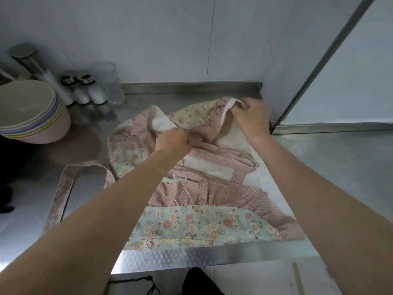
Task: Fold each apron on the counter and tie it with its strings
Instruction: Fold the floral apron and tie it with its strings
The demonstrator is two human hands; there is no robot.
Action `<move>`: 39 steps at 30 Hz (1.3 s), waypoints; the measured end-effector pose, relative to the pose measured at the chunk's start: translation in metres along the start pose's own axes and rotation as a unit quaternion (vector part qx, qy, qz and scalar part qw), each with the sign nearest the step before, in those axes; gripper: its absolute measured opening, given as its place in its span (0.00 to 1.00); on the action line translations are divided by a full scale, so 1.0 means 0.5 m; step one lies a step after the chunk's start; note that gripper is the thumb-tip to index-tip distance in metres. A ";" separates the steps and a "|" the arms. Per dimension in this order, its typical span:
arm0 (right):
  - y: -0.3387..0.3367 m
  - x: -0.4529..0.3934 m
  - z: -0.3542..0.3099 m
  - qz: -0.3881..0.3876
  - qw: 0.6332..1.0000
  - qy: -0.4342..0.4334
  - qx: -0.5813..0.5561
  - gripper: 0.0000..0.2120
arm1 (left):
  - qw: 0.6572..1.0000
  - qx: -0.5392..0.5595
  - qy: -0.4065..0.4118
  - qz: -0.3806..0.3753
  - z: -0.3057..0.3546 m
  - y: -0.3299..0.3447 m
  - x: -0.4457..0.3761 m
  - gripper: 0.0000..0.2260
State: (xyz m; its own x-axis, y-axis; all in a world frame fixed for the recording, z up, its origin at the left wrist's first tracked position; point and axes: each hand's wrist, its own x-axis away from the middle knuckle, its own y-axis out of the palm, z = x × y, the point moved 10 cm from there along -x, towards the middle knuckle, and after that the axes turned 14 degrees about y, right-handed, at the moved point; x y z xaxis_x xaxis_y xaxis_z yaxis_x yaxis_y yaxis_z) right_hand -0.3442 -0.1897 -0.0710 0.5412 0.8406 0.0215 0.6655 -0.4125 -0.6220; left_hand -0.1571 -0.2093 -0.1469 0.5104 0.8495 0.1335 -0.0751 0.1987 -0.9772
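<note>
Clearly rumpled, the apron point(197, 188) lies on the steel counter point(340, 167), pink with white dots, floral green panels and a cream lining turned up at its far end. Its long axis runs from the near counter edge toward the back wall. One strap point(63, 188) loops out to the left. The left hand point(172, 141) grips bunched cloth mid-apron; the right hand point(251, 118) pinches the far cream edge. Stacked bowls point(32, 109) sit far left.
</note>
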 end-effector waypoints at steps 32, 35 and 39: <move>0.368 0.054 0.034 -0.206 0.817 -0.148 0.517 0.14 | 0.982 -0.063 0.166 -0.062 -0.028 0.068 0.058 0.12; 0.361 0.029 0.013 -0.194 0.843 -0.122 0.487 0.13 | 0.984 -0.035 0.172 -0.023 -0.028 0.057 0.051 0.12; 0.267 -0.068 -0.077 -0.106 0.930 -0.083 0.343 0.11 | 0.982 -0.010 0.152 -0.115 -0.032 0.117 0.005 0.21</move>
State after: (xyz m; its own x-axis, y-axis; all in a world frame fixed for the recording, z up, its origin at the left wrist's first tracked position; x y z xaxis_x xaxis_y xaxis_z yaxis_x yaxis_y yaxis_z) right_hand -0.2541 -0.2866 -0.1248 0.3110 0.9435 0.1144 0.2322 0.0413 -0.9718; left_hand -0.1463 -0.2032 -0.2065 0.7438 0.5984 0.2977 0.0862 0.3559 -0.9305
